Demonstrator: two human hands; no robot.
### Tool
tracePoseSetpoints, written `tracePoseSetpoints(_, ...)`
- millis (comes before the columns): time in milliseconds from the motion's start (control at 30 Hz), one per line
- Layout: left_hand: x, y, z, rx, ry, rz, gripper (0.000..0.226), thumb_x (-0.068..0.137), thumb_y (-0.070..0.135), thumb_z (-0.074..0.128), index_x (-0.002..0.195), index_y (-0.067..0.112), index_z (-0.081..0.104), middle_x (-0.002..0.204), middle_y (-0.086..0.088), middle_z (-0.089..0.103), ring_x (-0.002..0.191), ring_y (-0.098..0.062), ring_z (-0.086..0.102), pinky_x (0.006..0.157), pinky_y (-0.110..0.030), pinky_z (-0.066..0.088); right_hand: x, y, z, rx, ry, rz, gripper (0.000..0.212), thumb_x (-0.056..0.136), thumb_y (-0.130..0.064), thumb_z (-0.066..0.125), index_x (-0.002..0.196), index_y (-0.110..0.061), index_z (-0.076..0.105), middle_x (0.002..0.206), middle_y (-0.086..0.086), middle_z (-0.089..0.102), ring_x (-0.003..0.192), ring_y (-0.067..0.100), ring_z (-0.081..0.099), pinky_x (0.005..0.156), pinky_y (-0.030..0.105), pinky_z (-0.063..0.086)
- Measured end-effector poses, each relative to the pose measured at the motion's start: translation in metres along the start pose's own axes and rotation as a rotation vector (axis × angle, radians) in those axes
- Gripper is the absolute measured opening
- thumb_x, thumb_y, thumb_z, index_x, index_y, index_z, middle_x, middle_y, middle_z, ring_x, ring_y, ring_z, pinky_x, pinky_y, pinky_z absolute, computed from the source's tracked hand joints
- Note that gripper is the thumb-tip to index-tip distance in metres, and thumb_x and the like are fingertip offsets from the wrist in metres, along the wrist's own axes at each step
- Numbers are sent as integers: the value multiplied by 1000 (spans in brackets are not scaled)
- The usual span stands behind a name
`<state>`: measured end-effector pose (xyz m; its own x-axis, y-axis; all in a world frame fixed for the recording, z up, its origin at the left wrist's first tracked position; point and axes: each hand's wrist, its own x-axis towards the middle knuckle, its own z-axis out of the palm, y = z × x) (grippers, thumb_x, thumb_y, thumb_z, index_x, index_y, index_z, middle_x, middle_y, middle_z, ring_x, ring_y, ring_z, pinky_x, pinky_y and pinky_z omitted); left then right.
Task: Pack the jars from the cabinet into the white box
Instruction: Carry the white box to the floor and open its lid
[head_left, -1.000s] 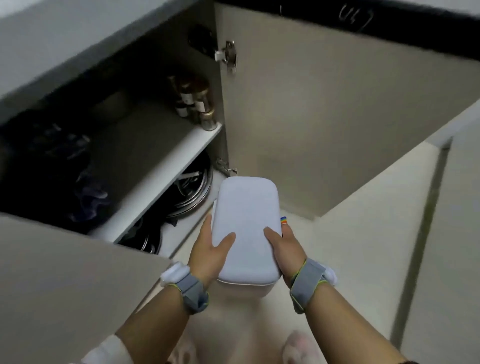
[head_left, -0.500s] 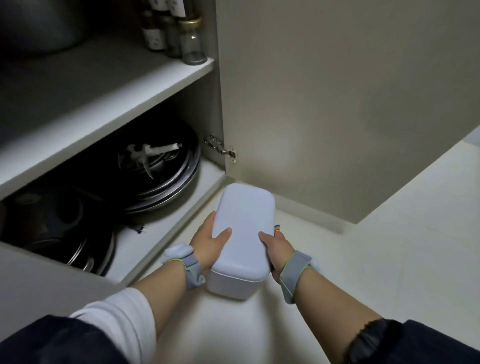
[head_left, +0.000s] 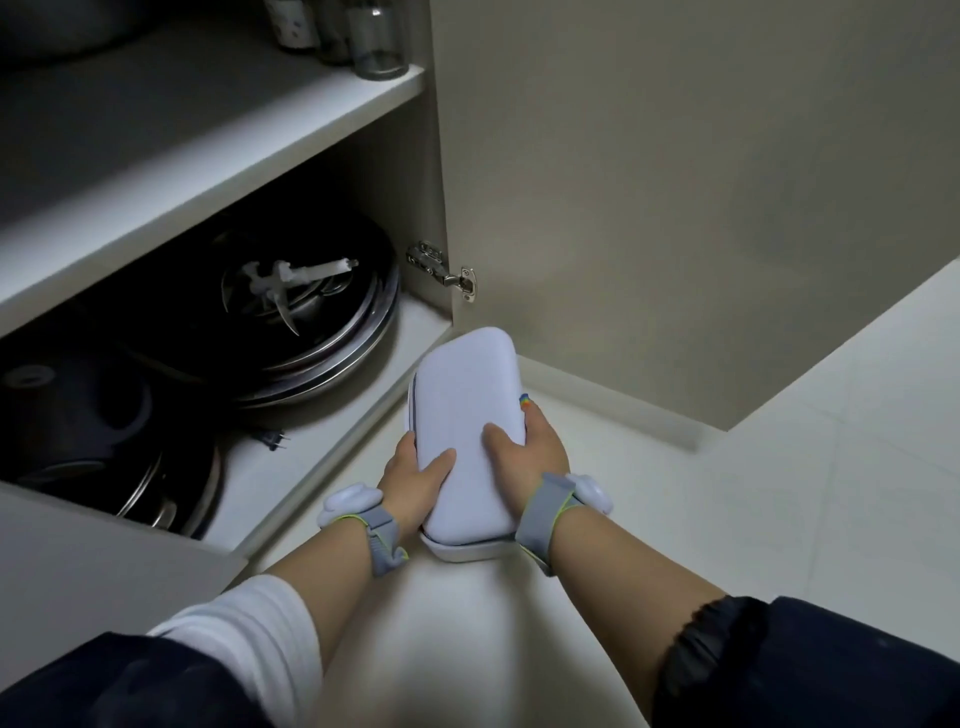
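The white box (head_left: 465, 405), oblong with rounded corners and its lid on, sits low on the pale floor just in front of the open cabinet. My left hand (head_left: 415, 480) grips its left side, thumb on the lid. Gripping the right side is my right hand (head_left: 527, 449), thumb also on top. A thin gap shows along the lid's near and left edges. Several glass jars (head_left: 376, 39) stand at the right end of the upper cabinet shelf (head_left: 218, 140), cut off by the top of the frame.
The open cabinet door (head_left: 675, 182) stands right behind the box. Stacked pans and lids (head_left: 311, 322) and a dark appliance (head_left: 78, 410) fill the lower compartment. The other door (head_left: 93, 582) juts in at lower left. Pale floor (head_left: 805, 467) spreads to the right.
Both hands have carried the box down from waist height to the floor by the cabinet. My head has dropped lower and closer, so the jars now sit at the frame's top.
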<state>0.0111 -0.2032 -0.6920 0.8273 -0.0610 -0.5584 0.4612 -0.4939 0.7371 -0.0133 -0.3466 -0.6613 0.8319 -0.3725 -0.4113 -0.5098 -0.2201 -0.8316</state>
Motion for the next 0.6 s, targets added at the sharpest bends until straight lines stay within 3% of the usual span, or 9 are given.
tracePoseSetpoints(67, 3, 3, 3, -66, 33, -38, 74, 84, 52, 55, 147, 22, 30, 144, -3, 49, 128, -28, 51, 105, -32, 39, -3, -11, 3, -44, 46, -29, 49, 73, -43, 47, 117, -22, 52, 108, 2, 65, 102, 29, 60, 88, 36, 51)
tracePoseSetpoints(200, 8, -4, 1, -49, 84, -73, 62, 93, 44, 49, 149, 27, 28, 148, -7, 46, 131, -29, 48, 111, -36, 37, -6, -26, 3, -5, -16, -54, 12, 83, -19, 56, 92, -20, 49, 75, -6, 56, 74, 22, 54, 55, 22, 38)
tracePoseSetpoints(333, 9, -4, -4, 36, 124, -36, 49, 98, 37, 43, 145, 25, 36, 143, -10, 52, 128, -30, 51, 108, -35, 39, -7, -35, 8, -69, -77, -204, 16, 81, -20, 62, 78, -21, 47, 62, -11, 49, 58, 11, 49, 54, 25, 40)
tracePoseSetpoints(400, 10, 1, -8, -16, 132, -13, 45, 95, 44, 41, 134, 24, 52, 139, -8, 57, 124, -29, 54, 106, -35, 41, -9, -37, 15, -35, -131, -242, 14, 81, -21, 64, 77, -22, 50, 64, -9, 50, 62, 18, 53, 64, 34, 51)
tracePoseSetpoints(467, 15, 3, -13, -103, 112, -15, 47, 86, 55, 34, 104, 27, 67, 129, -7, 64, 116, -27, 59, 104, -38, 44, -13, -39, 23, -13, -185, -260, 18, 81, -23, 65, 72, -26, 50, 68, -8, 53, 69, 22, 58, 72, 43, 57)
tracePoseSetpoints(533, 16, 5, -19, -305, 122, -70, 48, 86, 60, 33, 82, 29, 70, 116, -6, 70, 107, -25, 64, 97, -38, 49, -15, -40, 31, 1, -220, -266, 21, 81, -24, 66, 70, -28, 49, 70, -9, 54, 65, 21, 57, 70, 42, 57)
tracePoseSetpoints(600, 18, 4, -23, -488, 91, -130, 48, 97, 51, 33, 83, 24, 70, 99, -6, 72, 93, -22, 66, 80, -32, 53, -17, -44, 34, 11, -269, -263, 14, 84, -20, 65, 77, -23, 53, 73, -7, 54, 61, 19, 56, 63, 36, 54)
